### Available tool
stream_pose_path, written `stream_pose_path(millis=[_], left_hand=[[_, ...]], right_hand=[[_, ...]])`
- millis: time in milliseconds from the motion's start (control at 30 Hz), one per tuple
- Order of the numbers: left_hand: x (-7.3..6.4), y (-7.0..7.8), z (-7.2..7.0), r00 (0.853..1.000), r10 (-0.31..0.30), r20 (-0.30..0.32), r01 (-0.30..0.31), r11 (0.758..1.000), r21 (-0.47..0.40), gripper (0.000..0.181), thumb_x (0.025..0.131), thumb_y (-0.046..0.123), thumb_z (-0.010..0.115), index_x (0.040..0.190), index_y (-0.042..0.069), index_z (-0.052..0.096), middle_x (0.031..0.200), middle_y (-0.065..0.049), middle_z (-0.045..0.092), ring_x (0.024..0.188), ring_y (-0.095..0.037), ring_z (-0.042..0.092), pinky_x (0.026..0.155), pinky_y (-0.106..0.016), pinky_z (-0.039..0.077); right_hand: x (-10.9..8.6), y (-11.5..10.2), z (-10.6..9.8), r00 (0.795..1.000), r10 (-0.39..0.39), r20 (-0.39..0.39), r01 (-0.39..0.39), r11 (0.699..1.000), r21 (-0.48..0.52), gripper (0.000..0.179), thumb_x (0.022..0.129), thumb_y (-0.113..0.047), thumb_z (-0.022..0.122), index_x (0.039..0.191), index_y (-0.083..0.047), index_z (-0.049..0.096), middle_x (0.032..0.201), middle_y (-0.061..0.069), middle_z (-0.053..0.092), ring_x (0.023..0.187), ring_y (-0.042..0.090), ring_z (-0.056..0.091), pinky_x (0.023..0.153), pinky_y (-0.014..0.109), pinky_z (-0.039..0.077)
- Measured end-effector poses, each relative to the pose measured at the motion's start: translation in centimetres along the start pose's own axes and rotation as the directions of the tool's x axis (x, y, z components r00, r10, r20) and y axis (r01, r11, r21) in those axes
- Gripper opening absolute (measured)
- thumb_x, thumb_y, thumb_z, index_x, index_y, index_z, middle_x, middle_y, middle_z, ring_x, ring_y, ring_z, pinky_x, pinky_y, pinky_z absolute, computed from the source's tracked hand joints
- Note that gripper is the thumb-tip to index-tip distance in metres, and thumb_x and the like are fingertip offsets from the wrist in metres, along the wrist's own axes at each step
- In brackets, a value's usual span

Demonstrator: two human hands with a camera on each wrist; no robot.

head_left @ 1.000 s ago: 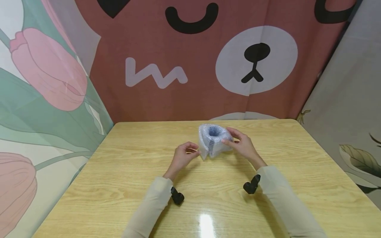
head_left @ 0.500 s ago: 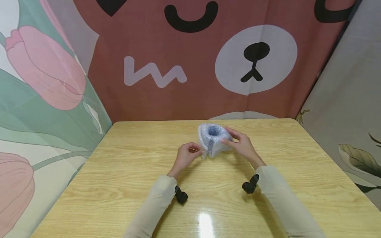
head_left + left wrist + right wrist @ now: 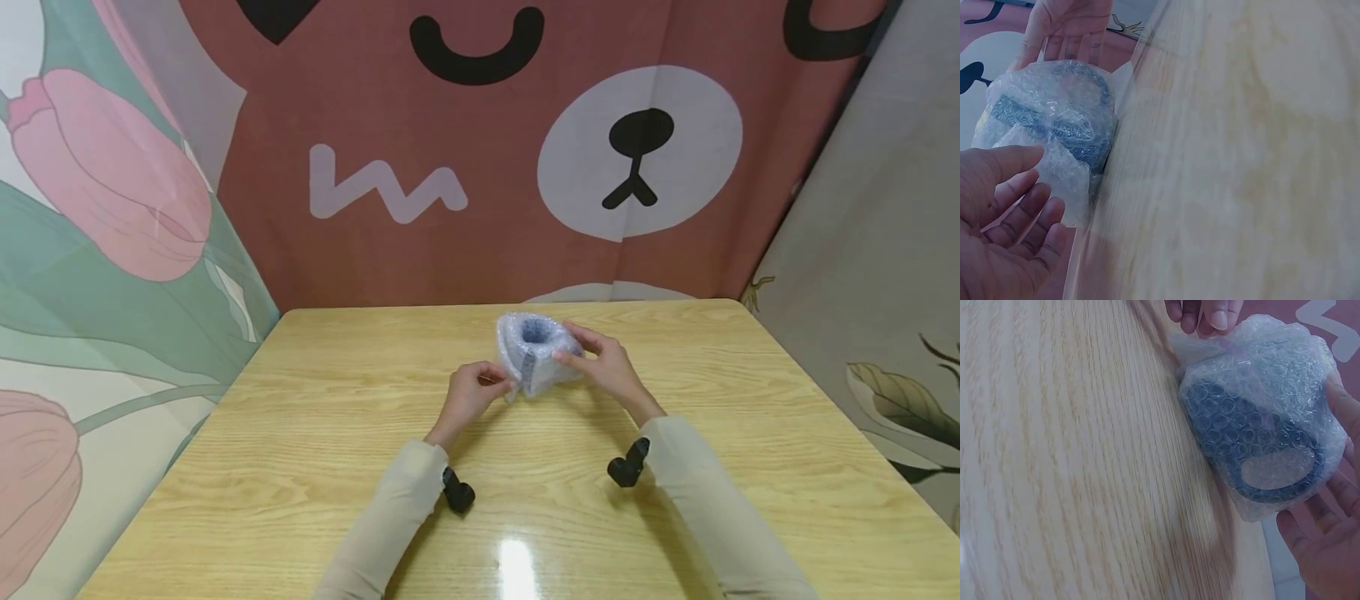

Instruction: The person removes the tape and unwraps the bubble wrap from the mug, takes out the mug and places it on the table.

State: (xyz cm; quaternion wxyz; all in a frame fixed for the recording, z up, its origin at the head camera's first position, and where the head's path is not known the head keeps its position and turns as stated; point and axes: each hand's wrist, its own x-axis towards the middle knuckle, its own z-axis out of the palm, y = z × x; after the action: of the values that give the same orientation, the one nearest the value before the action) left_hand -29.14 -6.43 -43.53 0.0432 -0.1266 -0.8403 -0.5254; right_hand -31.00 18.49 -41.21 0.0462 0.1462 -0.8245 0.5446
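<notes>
A mug (image 3: 1222, 428), dark blue through its covering, sits on the table wrapped in clear bubble wrap (image 3: 551, 371). Its opening faces up in the head view, and the loop of its handle shows through the wrap in the right wrist view. My right hand (image 3: 613, 368) holds the wrapped mug from the right side, thumb toward me and fingers behind. At the near left, my left hand (image 3: 468, 396) pinches a loose corner of the bubble wrap between thumb and fingertips. The exact contact of those fingertips is partly hidden.
A light wood table (image 3: 337, 417) lies under both hands, with its far edge just behind the mug. A red bear-print cloth (image 3: 420, 258) hangs behind it, and floral cloths (image 3: 150, 333) hang at the sides.
My left hand has shifted slightly right, closer to the wrap, and its fingertips now meet the loose corner. The right hand and the mug have hardly moved.
</notes>
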Motion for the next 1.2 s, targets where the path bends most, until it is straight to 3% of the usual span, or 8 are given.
stream_pose_path(millis=[567, 1033, 1200], left_hand=[[0.6, 0.0, 1.0, 0.991, -0.121, -0.065, 0.119, 0.992, -0.035, 0.009, 0.082, 0.017, 0.08, 0.08, 0.011, 0.074, 0.078, 0.004, 0.068, 0.07, -0.012, 0.061, 0.058, -0.026, 0.049], [0.7, -0.1, 1.2, 0.989, -0.123, -0.083, 0.12, 0.992, -0.048, 0.009, 0.082, 0.013, 0.08, 0.077, 0.007, 0.073, 0.077, 0.002, 0.068, 0.069, -0.013, 0.059, 0.058, -0.025, 0.048], [0.8, 0.0, 1.2, 0.991, -0.113, -0.069, 0.112, 0.993, -0.022, 0.01, 0.083, 0.013, 0.078, 0.076, 0.008, 0.073, 0.079, 0.003, 0.069, 0.07, -0.012, 0.06, 0.058, -0.024, 0.048]], right_hand=[[0.0, -0.1, 0.2, 1.0, 0.009, 0.0, -0.009, 1.0, -0.006, 0.064, 0.088, -0.036, 0.073, 0.144, -0.014, 0.049, 0.145, 0.007, 0.047, 0.13, 0.031, 0.043, 0.101, 0.049, 0.04], [0.0, -0.1, 0.2, 1.0, 0.022, 0.0, -0.022, 1.0, 0.001, 0.065, 0.088, -0.036, 0.072, 0.144, -0.015, 0.048, 0.145, 0.007, 0.046, 0.131, 0.031, 0.042, 0.103, 0.05, 0.038], [-0.6, -1.8, 0.0, 1.0, 0.022, 0.014, -0.023, 0.999, 0.029, 0.063, 0.09, -0.028, 0.072, 0.144, -0.007, 0.046, 0.146, 0.013, 0.044, 0.132, 0.037, 0.04, 0.103, 0.053, 0.036]])
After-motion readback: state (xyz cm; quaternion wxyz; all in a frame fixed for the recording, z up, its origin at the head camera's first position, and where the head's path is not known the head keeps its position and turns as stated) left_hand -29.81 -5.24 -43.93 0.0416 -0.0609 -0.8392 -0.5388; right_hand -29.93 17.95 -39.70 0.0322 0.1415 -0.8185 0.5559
